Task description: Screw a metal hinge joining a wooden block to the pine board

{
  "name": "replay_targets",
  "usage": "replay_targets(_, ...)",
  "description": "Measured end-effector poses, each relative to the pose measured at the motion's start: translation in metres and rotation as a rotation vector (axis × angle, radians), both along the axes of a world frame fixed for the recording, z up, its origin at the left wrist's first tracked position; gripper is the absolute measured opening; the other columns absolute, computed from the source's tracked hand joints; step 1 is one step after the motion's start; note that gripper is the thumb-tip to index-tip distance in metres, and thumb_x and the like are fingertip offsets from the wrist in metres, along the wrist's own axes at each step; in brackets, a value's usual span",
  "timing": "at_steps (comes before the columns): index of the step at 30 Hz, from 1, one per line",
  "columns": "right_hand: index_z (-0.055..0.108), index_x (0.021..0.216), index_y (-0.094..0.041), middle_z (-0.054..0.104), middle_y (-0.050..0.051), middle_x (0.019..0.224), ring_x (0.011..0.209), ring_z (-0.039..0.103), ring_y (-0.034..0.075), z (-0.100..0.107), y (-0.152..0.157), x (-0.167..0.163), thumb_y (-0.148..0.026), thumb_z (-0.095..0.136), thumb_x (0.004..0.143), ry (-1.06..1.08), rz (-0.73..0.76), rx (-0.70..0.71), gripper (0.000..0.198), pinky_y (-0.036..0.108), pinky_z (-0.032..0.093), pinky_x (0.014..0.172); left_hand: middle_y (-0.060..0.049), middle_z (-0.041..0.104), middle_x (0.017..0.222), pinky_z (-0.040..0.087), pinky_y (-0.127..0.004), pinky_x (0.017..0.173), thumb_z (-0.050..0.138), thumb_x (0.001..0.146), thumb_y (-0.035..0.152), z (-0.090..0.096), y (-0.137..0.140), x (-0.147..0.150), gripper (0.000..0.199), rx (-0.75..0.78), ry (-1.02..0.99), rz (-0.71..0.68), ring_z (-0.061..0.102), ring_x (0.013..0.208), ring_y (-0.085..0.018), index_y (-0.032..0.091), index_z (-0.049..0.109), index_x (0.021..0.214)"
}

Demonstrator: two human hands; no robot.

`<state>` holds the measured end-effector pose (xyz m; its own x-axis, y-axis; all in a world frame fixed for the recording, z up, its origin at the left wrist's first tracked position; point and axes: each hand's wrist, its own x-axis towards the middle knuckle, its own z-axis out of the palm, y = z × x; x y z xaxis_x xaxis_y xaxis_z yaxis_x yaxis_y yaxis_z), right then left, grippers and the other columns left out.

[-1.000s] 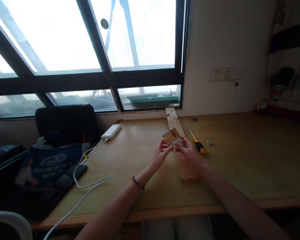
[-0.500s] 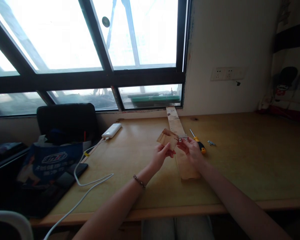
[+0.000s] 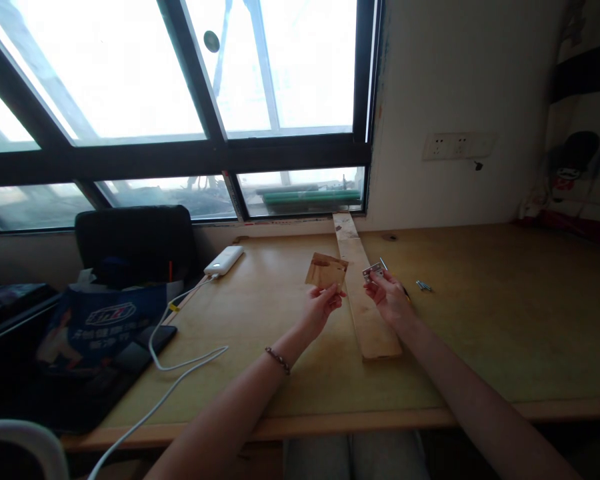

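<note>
My left hand pinches the lower edge of a small flat piece of wood, which has a dark streak along its top. To its right, my right hand is closed on a metal hinge with holes in it. The wood and the hinge are apart. Beneath and between the hands lies a long wooden board on the table. A screwdriver lies behind my right hand, which hides most of it. Several screws rest on the table to the right.
A white power bank with a white cable lies on the left of the table. Beyond the left edge are a blue bag and a black chair back. A window and a wall socket are behind.
My right hand has drawn the hinge away from the wood piece and turned it. The wood piece has shifted slightly left and rotated. The screwdriver is now more covered.
</note>
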<state>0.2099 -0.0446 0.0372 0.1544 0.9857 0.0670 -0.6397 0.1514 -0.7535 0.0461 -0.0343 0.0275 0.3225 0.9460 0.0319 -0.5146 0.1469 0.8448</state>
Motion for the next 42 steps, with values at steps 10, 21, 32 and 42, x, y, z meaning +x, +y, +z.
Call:
replay_targets(10,0.059,0.072,-0.016,0.064,-0.003,0.064,0.048,0.055,0.006,0.008,0.036,0.02,-0.022,0.075,0.055,-0.174,-0.126,-0.073,0.024,0.015,0.038,0.041,-0.004,0.063,0.063,0.042,-0.018,0.053,0.071,0.061,0.024,-0.02,0.062,0.006,0.022,-0.041,-0.076,0.272,0.054,0.051,-0.006,0.011,0.056,0.07)
replay_targets(21,0.058,0.068,-0.016,0.062,-0.002,0.059,0.042,0.051,0.005,0.01,0.14,0.011,-0.015,0.069,0.057,-0.129,-0.198,-0.183,0.015,0.014,0.034,0.035,-0.003,0.064,0.071,0.047,-0.026,0.07,0.067,0.061,0.014,-0.05,0.125,0.052,0.017,-0.128,-0.226,0.428,0.062,0.065,-0.011,0.013,0.056,0.074)
replay_targets(32,0.059,0.082,-0.017,0.064,-0.001,0.065,0.045,0.051,0.007,-0.017,0.153,0.0,-0.032,0.07,0.056,-0.423,-0.259,0.009,0.033,0.017,0.036,0.04,-0.008,0.066,0.079,0.047,-0.031,0.08,0.072,0.058,0.016,-0.061,0.136,0.053,0.02,-0.148,-0.246,0.403,0.063,0.079,-0.016,0.012,0.058,0.072)
replay_targets(42,0.06,0.087,-0.019,0.065,0.0,0.068,0.049,0.055,0.011,-0.022,0.154,-0.007,-0.029,0.061,0.063,-0.878,-0.227,0.022,0.026,0.02,0.041,0.043,-0.007,0.065,0.079,0.046,-0.027,0.071,0.071,0.058,0.022,-0.061,0.133,0.054,0.023,-0.142,-0.141,0.4,0.061,0.07,-0.013,0.011,0.059,0.075)
